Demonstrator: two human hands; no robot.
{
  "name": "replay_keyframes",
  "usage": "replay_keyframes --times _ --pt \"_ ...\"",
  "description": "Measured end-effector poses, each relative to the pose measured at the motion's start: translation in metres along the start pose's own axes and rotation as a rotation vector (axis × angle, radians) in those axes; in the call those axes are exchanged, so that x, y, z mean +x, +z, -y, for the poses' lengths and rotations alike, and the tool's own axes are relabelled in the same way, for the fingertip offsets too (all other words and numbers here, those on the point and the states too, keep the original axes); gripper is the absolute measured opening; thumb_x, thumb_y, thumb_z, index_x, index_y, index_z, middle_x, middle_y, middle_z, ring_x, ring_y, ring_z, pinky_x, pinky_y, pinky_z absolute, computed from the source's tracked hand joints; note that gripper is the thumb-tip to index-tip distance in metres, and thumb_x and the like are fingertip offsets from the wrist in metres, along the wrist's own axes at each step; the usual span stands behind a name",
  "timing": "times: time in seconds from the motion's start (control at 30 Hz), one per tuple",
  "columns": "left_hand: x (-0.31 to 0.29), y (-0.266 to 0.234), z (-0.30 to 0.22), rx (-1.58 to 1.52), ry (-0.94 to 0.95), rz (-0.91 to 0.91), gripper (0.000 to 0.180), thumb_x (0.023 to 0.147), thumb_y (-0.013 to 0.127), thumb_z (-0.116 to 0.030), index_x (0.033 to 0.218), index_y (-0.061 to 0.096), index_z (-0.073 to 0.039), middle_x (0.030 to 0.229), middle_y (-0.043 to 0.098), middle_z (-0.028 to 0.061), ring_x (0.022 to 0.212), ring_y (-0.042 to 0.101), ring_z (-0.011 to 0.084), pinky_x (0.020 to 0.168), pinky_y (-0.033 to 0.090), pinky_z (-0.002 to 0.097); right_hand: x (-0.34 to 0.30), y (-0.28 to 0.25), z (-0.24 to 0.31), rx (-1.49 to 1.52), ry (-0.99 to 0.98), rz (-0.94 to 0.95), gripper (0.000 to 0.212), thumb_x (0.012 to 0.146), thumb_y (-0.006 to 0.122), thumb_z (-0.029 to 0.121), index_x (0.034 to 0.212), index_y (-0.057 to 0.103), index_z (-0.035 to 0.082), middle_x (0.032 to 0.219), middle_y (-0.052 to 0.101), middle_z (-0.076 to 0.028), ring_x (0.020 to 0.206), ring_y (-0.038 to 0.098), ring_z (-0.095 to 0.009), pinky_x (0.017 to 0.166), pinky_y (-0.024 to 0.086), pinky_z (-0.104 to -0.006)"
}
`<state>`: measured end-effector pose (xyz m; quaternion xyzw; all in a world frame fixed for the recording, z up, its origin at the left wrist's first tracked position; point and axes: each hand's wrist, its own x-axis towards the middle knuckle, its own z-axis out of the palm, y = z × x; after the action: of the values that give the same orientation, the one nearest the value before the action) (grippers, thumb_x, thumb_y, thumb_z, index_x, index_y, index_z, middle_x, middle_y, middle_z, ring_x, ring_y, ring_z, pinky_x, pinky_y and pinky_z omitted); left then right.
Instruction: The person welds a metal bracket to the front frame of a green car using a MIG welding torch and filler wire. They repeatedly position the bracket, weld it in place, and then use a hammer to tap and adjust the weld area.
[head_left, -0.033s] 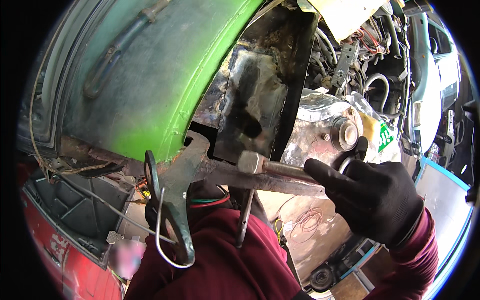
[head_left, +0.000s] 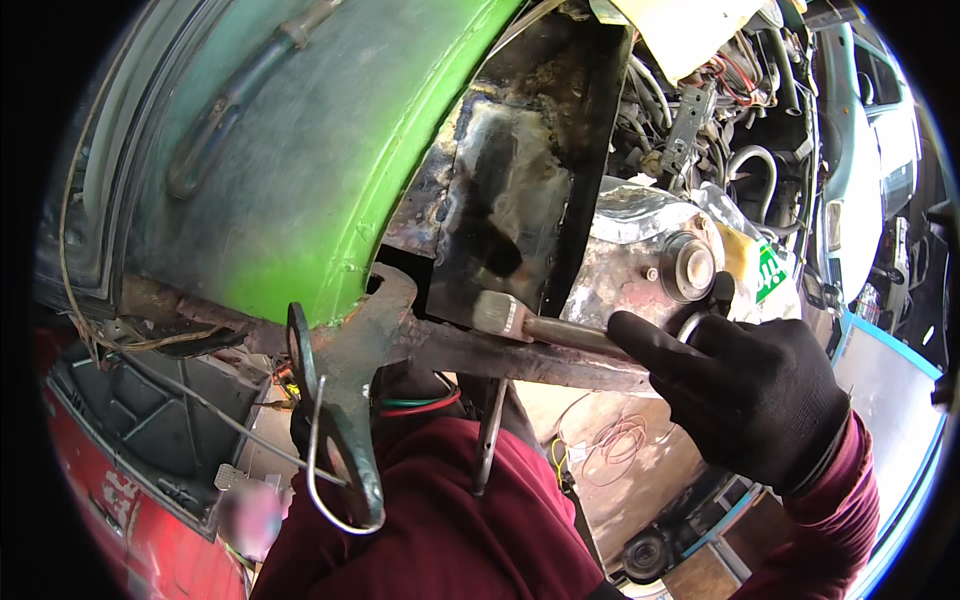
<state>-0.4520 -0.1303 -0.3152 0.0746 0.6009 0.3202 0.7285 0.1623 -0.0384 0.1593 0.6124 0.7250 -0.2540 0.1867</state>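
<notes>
The black-gloved right hand [head_left: 755,400] is gripping, fingers curled, the grey, blocky-headed metal hammer [head_left: 560,335], whose long axis is running leftward from the fist, roughly along the rusty, dark metal rail [head_left: 545,366], its head overlapping the rail's upper edge.

The left of two side-by-side fisheye cameras looks steeply down from the wearer's head, upright and unmirrored. The wearer's maroon sweatshirt [head_left: 440,510] sits close at the lower edge, the gloved right hand [head_left: 750,395] near, right of centre. Farther out, the wide view takes in a green car body panel [head_left: 300,170] upper left and an engine bay [head_left: 690,130] upper right.
</notes>
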Motion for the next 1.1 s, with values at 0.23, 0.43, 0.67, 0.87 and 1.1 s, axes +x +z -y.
replay_keyframes --times 0.23,0.43,0.67,0.87,1.1 --pt "0.015 -0.016 0.029 0.778 0.441 -0.092 0.021 0.106 0.067 -0.017 0.120 0.068 -0.002 0.103 0.072 0.0107 0.088 0.070 0.0234 0.079 0.059 0.0348 0.005 -0.006 -0.001 -0.008 -0.011 -0.018 0.063 0.081 0.086 0.009 0.143 0.075 0.018 0.075 0.059 -0.001 0.055 0.059 -0.016 0.048 0.047 -0.0344" --pt "0.010 -0.015 0.022 0.814 0.420 -0.107 0.020 0.107 0.065 -0.019 0.119 0.067 -0.003 0.103 0.070 0.0093 0.090 0.068 0.0218 0.081 0.058 0.0345 0.011 -0.009 -0.002 0.100 -0.061 -0.204 0.064 0.077 0.086 0.005 0.140 0.077 0.016 0.074 0.061 -0.002 0.055 0.060 -0.017 0.047 0.047 -0.0341" --pt "0.006 -0.010 0.021 0.794 0.395 -0.094 0.020 0.108 0.061 -0.021 0.118 0.067 -0.004 0.103 0.068 0.0077 0.092 0.066 0.0198 0.083 0.057 0.0341 0.012 -0.011 -0.003 0.057 -0.033 -0.226 0.063 0.077 0.086 0.005 0.139 0.078 0.016 0.072 0.062 -0.002 0.056 0.062 -0.017 0.048 0.048 -0.0344" --pt "0.006 -0.011 0.021 0.761 0.369 -0.085 0.020 0.109 0.058 -0.022 0.117 0.066 -0.006 0.104 0.066 0.0063 0.093 0.064 0.0181 0.085 0.056 0.0338 0.013 -0.004 -0.006 0.035 -0.056 -0.065 0.068 0.079 0.086 0.007 0.145 0.074 0.017 0.078 0.065 -0.001 0.060 0.065 -0.018 0.050 0.050 -0.0343" --pt "0.008 -0.009 0.023 0.691 0.341 -0.076 0.021 0.111 0.055 -0.024 0.117 0.065 -0.007 0.104 0.063 0.0047 0.095 0.061 0.0161 0.087 0.055 0.0334 0.014 -0.001 -0.007 -0.044 -0.074 -0.094 0.062 0.080 0.086 0.008 0.141 0.076 0.017 0.074 0.060 -0.001 0.057 0.061 -0.018 0.049 0.049 -0.0347"
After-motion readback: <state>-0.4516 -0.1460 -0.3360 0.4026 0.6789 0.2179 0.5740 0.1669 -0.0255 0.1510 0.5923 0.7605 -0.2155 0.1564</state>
